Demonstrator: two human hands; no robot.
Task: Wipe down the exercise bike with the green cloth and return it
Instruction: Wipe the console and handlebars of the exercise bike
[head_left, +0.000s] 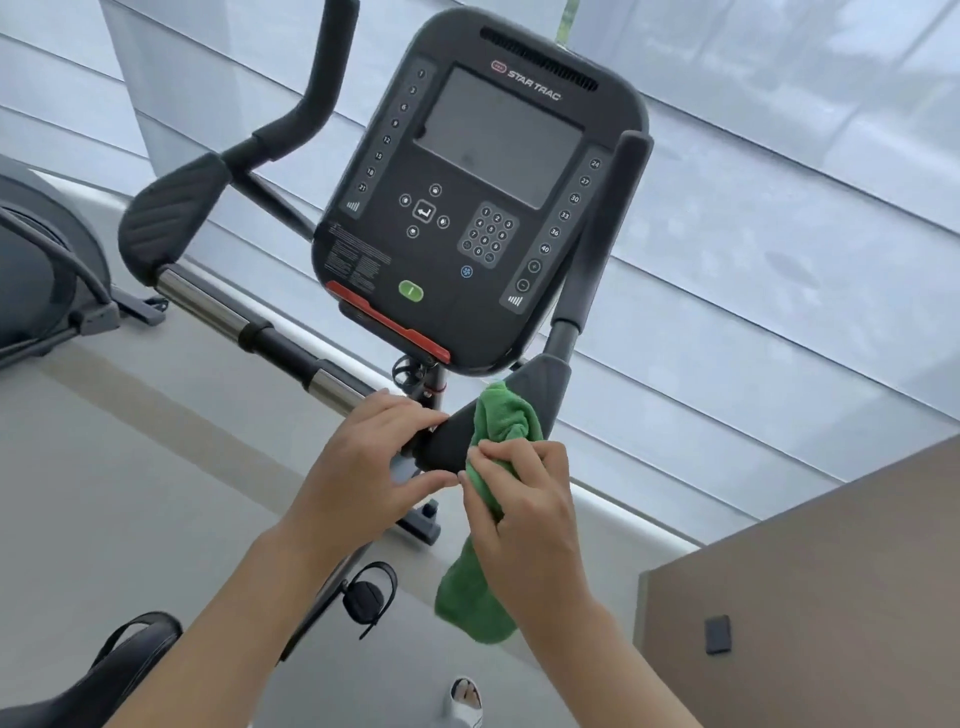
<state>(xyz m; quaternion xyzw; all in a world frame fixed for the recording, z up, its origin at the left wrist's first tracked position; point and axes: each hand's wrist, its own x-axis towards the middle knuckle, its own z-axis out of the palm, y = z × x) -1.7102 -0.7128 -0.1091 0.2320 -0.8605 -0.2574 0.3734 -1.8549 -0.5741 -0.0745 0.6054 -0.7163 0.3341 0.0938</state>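
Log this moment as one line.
phase: wiping | right hand: holds cloth on right pad | left hand: steadies pad end | console: untouched | cloth tail hangs

Cloth (506, 423): green, nubby terry-like fabric. Console (467, 249): matt black plastic; screen (498, 137) smooth, dull grey. Handlebar (200, 304): polished chrome tube with black ribbed pads (166, 208). Cabinet (831, 597): matt brown panel.

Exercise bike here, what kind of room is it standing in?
Probably a gym or fitness room. The exercise bike has a commercial-style console, part of a second machine stands on the left, and the right hand is wiping a handlebar pad with a green cloth.
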